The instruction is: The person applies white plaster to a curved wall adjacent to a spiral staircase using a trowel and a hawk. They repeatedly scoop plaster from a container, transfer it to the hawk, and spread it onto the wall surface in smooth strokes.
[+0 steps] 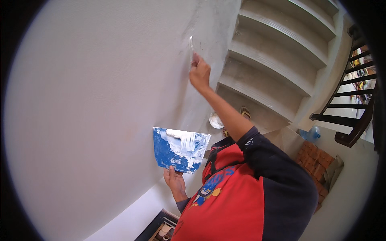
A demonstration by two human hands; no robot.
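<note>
— While the right hand [200, 73] is raised against the wall [92, 92], what do we see in it?

— We see its fingers closed around the handle of a small putty knife [191, 45], whose blade points up and lies against the pale grey wall, near the wall's edge beside the staircase [277, 60].

— And the left hand [175, 180]?

— We find it lower, clamped on the bottom edge of a blue plaster board [179, 149], thumb on the face. The board is held tilted just off the wall, smeared with white filler [185, 139] heaped near its top edge.

— What lies around that?

— We make out a red and dark shirt [245, 193], concrete steps rising to the right, a dark wooden railing [354, 100], a stack of bricks [313, 160] below it and a blue water bottle [313, 133] near the bricks. A round white dish [215, 120] and a sandal [245, 112] sit at the foot of the steps.
</note>
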